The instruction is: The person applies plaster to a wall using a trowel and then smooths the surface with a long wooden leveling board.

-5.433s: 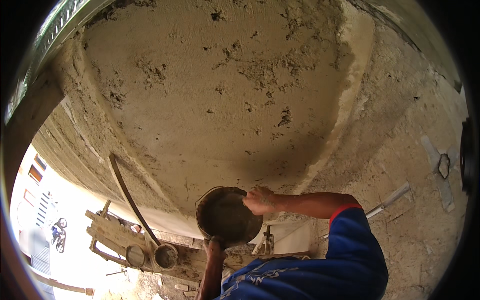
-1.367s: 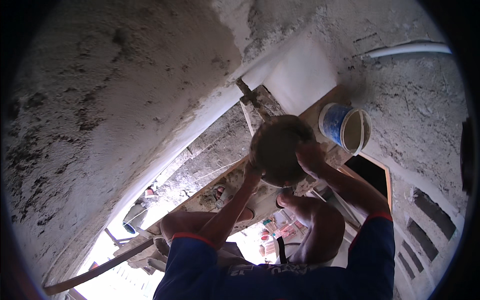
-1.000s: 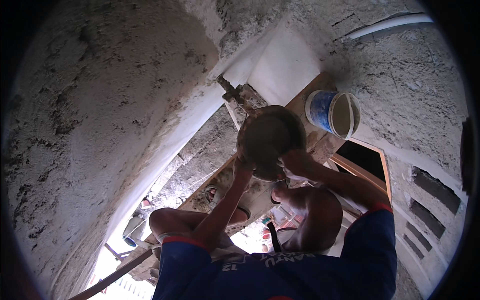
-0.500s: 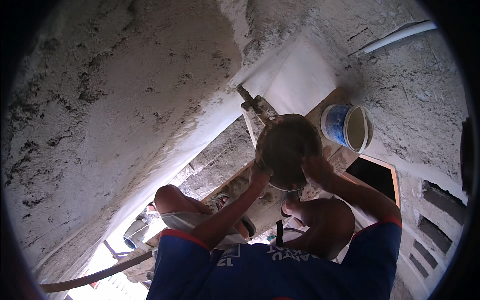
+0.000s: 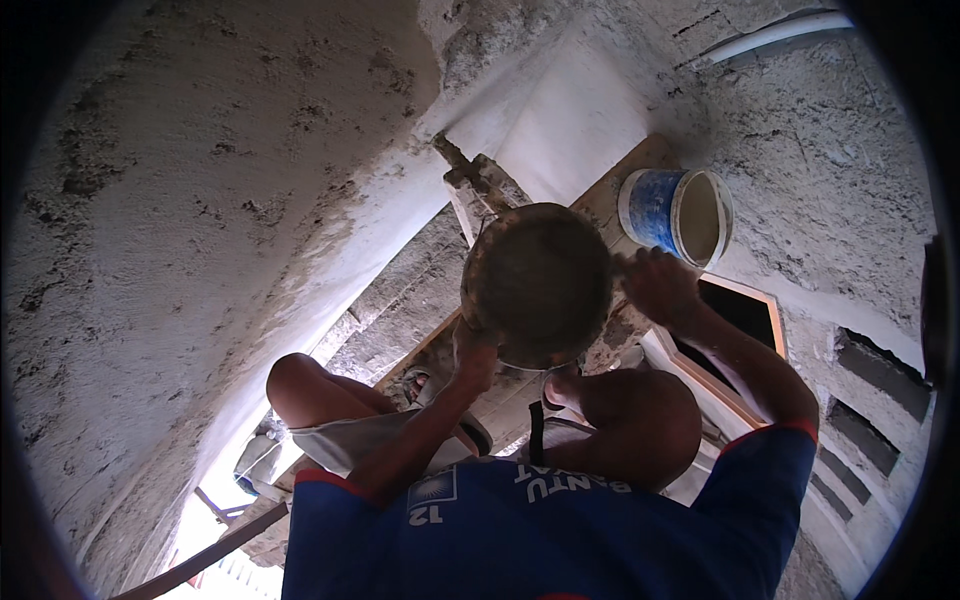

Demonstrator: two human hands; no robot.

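A round dark bucket [image 5: 540, 285] sits in front of me between my knees, its mouth facing up. Its inside is dark, with grey-brown, mortar-like matter that I cannot make out clearly. Against the near left side of the bucket, my left hand [image 5: 474, 350] is closed on the rim. My right hand [image 5: 660, 287] is at the right edge, its fingers bent against the rim. Just beyond that hand stands a blue and white plastic pail [image 5: 655, 208], tilted in view, with a pale inside.
Planks [image 5: 640, 165] caked with mortar run under the bucket and pail. A small wooden block [image 5: 485, 190] lies beyond the bucket. Rough plastered wall [image 5: 230, 200] rises on the left. To the right are a wood-framed opening [image 5: 765, 385] and a white pipe [image 5: 780, 35].
My right hand has moved from the bucket's near right part out to its right edge. The bucket appears shifted left in view, and my left hand stays at its side.
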